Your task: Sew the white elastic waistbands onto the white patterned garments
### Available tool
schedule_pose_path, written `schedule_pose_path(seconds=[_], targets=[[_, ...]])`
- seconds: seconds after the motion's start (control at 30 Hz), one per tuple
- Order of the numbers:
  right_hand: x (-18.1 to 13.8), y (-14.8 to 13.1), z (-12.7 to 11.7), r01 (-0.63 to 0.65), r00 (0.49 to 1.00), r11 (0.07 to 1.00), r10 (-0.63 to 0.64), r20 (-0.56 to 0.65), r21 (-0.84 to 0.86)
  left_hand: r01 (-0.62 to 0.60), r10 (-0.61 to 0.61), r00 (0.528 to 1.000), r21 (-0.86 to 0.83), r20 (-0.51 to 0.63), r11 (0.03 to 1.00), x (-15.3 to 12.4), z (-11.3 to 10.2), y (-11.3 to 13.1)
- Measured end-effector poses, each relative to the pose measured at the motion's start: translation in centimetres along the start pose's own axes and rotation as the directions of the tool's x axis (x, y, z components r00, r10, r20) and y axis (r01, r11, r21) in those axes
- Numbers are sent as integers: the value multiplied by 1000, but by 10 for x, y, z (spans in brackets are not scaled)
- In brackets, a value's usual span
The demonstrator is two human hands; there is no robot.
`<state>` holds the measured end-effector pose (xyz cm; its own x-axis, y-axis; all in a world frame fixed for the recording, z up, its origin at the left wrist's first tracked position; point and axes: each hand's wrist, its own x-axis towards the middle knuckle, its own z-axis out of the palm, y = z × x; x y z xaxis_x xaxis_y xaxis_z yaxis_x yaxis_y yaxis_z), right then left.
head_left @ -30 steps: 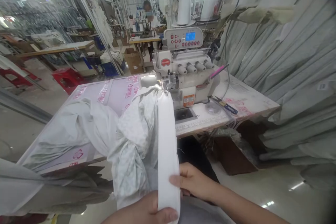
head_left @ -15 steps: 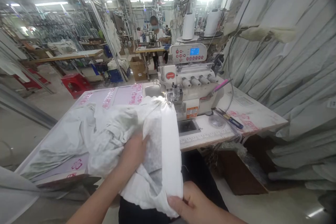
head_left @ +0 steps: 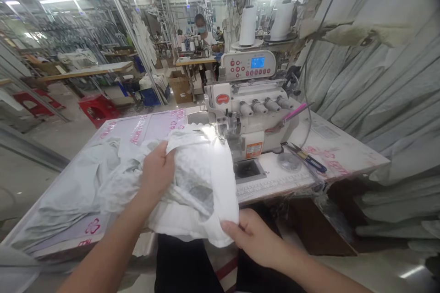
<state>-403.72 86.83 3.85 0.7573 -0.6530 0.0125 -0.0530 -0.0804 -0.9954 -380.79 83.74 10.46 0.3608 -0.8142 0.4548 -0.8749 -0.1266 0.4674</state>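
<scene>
A white garment (head_left: 192, 165) spreads from the needle area of an overlock sewing machine (head_left: 247, 114) toward my lap. Its wide white band (head_left: 224, 178) runs from under the presser foot down to my right hand (head_left: 252, 236), which pinches the band's lower end between thumb and fingers. My left hand (head_left: 157, 169) grips the garment's edge left of the machine, thumb on top, fingers partly hidden. The needle area is brightly lit, and gathered cloth sits against it. More pale fabric (head_left: 82, 183) lies crumpled on the table at the left.
Thread snips (head_left: 307, 158) and a small clear dish (head_left: 288, 161) lie right of the machine. Thread cones (head_left: 248, 26) stand behind it. Pale cloth (head_left: 385, 100) hangs at the right. A red stool (head_left: 99, 109) and a masked person (head_left: 202, 32) are farther off.
My left hand has moved up and left, now holding the garment's edge near the machine. My right hand has risen slightly with the band's end. The needle area looks brighter.
</scene>
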Motion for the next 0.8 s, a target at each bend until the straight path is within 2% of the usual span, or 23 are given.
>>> schedule_pose_path(seconds=[0.17,0.27,0.33,0.37,0.43,0.47,0.5,0.53,0.57,0.63,0.7,0.73,0.8], targets=[[23,-9,-14,-44,998,999,44,-41,6,-69,73,993,52,-93,996,36,6,-5],[36,-12,-23,-59,996,998,59,-69,-6,-72,77,991,55,-109,996,56,4,-1],[43,-13,-28,-75,994,997,76,-74,5,-111,115,981,30,-156,993,48,2,9],[45,-15,-30,-86,994,996,87,-71,19,-161,161,965,16,-207,987,35,2,15],[49,-23,-36,-119,990,991,123,-69,60,-358,339,896,-15,-287,934,-9,6,31],[51,-30,-39,-146,986,986,152,-65,85,-500,467,853,-103,-234,860,-34,12,39],[54,-39,-42,-181,980,977,190,-67,113,-646,652,755,-251,-71,721,-58,18,48],[56,-50,-46,-225,969,965,236,-74,135,-709,782,619,-371,79,599,-78,26,56],[59,-62,-50,-270,957,951,283,-65,153,-674,790,588,-434,173,597,-93,33,63],[67,-87,-60,-326,942,926,335,-18,189,-560,682,706,-438,191,703,-100,44,75],[74,-107,-69,-312,950,910,306,68,273,-404,476,864,-337,166,851,-84,46,80],[78,-114,-73,-302,953,899,288,92,316,-320,376,909,-276,180,906,-72,45,79],[83,-122,-80,-285,958,878,273,86,386,-179,222,945,-189,241,966,-45,38,72]])
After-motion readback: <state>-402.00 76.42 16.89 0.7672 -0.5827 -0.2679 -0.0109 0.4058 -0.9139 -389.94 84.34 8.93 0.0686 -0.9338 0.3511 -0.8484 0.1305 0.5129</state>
